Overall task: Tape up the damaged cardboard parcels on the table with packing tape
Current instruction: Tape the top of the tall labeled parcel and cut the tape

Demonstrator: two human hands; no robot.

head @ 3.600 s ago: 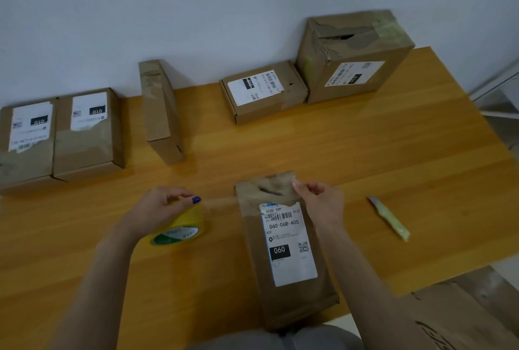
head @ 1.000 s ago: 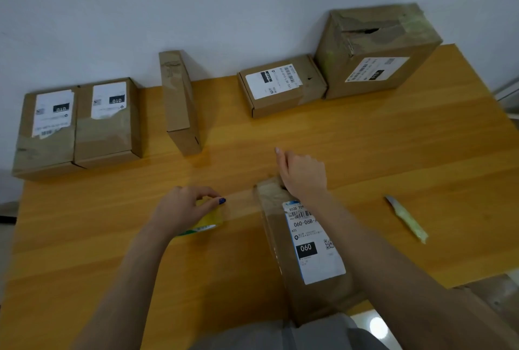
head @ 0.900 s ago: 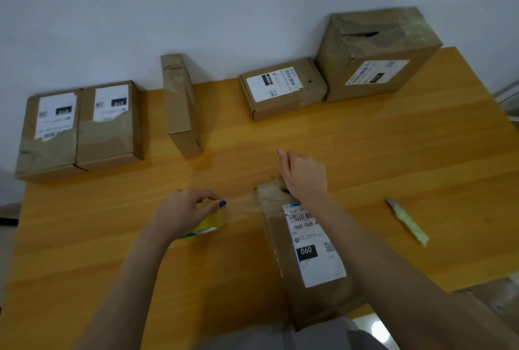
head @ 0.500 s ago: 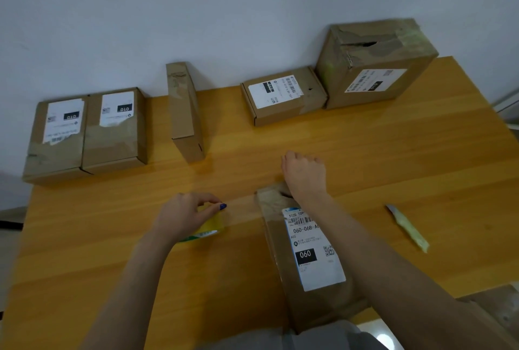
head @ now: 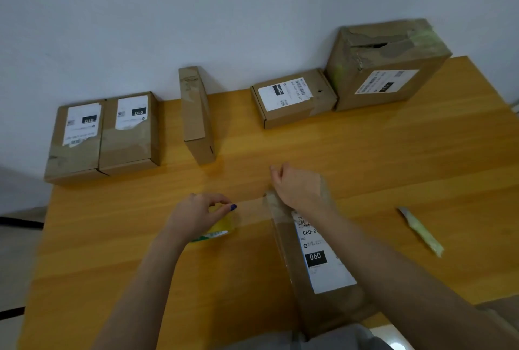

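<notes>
Left hand (head: 196, 217) curls round the tape roll (head: 219, 231) on the tabletop (head: 393, 153); right hand (head: 297, 187) presses the parcel (head: 317, 265) at the near edge (grip unclear). Light, stiff cardboard, likely: steady its sides.

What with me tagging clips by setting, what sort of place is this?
Probably a small parcel-packing spot in a plain room: labelled cardboard parcels line a white wall on a wooden table, and the left hand grips a tape roll.

Bare forearms (head: 146, 279); left hand (head: 196, 216) thumbnail (head: 233, 207) painted dark blue; grey garment (head: 331, 338) at waist.
</notes>
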